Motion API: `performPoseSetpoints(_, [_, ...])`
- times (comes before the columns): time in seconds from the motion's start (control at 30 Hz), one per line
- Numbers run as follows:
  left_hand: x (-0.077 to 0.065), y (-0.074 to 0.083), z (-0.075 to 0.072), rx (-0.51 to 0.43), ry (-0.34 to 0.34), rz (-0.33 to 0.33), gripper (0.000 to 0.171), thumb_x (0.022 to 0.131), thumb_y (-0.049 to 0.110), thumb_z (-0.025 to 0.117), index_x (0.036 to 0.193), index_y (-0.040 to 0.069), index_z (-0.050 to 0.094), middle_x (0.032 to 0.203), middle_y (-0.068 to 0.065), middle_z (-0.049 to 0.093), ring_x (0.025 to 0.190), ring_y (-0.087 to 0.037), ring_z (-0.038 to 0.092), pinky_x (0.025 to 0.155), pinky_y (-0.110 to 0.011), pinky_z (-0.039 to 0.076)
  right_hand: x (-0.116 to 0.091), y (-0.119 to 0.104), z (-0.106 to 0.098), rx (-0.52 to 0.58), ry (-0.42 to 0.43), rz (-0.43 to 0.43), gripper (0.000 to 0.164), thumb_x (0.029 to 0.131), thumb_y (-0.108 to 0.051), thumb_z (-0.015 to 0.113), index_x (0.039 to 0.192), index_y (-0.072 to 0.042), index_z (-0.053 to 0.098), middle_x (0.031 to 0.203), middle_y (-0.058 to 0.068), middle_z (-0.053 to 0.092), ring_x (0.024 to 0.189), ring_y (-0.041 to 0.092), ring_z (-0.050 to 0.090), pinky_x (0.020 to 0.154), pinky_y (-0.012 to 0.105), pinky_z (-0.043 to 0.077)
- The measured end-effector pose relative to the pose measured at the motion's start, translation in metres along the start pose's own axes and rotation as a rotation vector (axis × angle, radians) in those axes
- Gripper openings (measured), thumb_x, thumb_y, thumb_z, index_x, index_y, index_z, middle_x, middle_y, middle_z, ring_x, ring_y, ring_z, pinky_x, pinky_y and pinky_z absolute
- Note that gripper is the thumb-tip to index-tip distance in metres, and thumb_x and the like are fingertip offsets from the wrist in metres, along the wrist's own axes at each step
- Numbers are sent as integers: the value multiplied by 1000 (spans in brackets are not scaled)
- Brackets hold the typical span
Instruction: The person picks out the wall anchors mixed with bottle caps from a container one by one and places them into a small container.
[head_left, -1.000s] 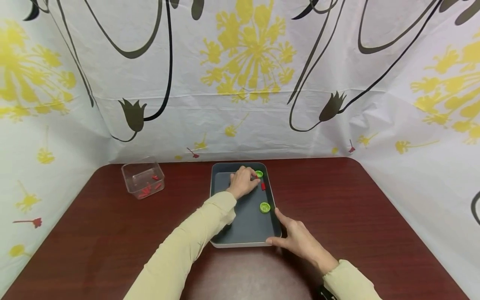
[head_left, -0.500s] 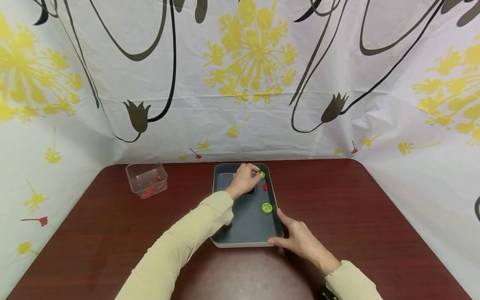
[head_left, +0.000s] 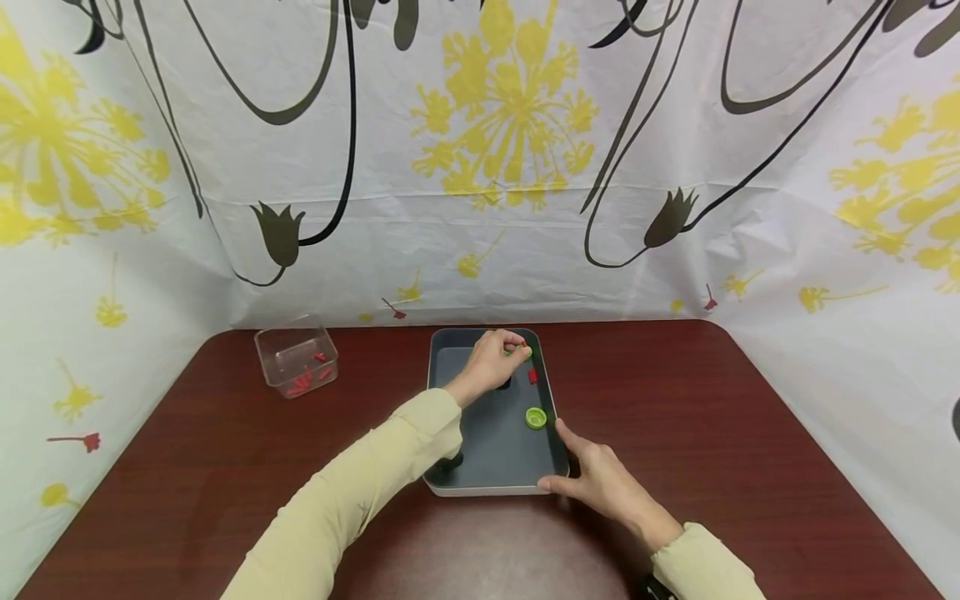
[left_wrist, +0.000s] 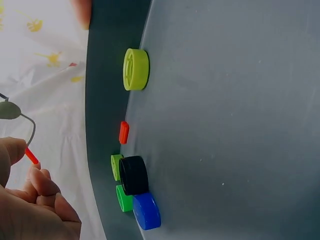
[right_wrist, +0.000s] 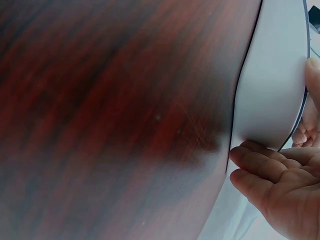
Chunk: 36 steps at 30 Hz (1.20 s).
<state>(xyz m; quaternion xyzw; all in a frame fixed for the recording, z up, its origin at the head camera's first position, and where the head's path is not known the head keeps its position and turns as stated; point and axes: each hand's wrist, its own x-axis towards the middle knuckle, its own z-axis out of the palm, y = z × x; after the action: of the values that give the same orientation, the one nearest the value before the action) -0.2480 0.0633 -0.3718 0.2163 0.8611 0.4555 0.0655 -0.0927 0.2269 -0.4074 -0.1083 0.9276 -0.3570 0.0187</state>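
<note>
My left hand [head_left: 491,362] pinches a small red stick [left_wrist: 31,155] between thumb and fingers above the far right part of a grey tray [head_left: 491,458]. In the head view the fingers overlap a far green bottle cap [head_left: 528,352]. A second red piece [head_left: 532,377] lies along the tray's right wall, with a lime-green cap [head_left: 536,418] nearer me. The left wrist view also shows a black cap [left_wrist: 133,175], a blue cap [left_wrist: 147,211] and a green cap [left_wrist: 124,199] together. My right hand [head_left: 600,479] spans the tray's near right corner, fingers against its outer wall.
A clear plastic box [head_left: 296,354] with several red pieces stands at the back left of the dark red-brown table [head_left: 675,400]. A patterned white cloth [head_left: 487,283] rises behind the table and along its sides.
My left hand has shifted slightly with the red stick, away from the other red piece and toward the far green cap. My right hand stays at the tray's corner.
</note>
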Motion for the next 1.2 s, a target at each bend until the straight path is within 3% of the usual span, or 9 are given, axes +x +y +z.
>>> performPoseSetpoints(0.23, [-3, -2, 3, 4, 2, 37, 27, 96, 26, 55, 115, 8, 64, 112, -10, 58, 103, -23, 54, 81, -36, 48, -1, 0, 0, -15, 14, -11, 92, 76, -39, 76, 140, 11, 34, 140, 25, 43, 124, 33, 49, 93, 42, 46])
performPoseSetpoints(0.5, [-3, -6, 5, -25, -6, 32, 28, 96, 25, 56, 115, 6, 64, 111, -11, 61, 99, -23, 59, 80, -35, 50, -1, 1, 1, -14, 9, -9, 92, 76, -40, 76, 140, 11, 34, 140, 25, 42, 124, 34, 48, 93, 43, 46])
performPoseSetpoints(1.2, [-9, -9, 7, -46, -11, -3, 28, 96, 23, 56, 116, 4, 62, 112, -12, 58, 103, -24, 55, 84, -37, 48, 1, 0, 1, -21, 5, -15, 91, 76, -39, 76, 139, 12, 34, 140, 26, 41, 124, 34, 48, 92, 43, 46])
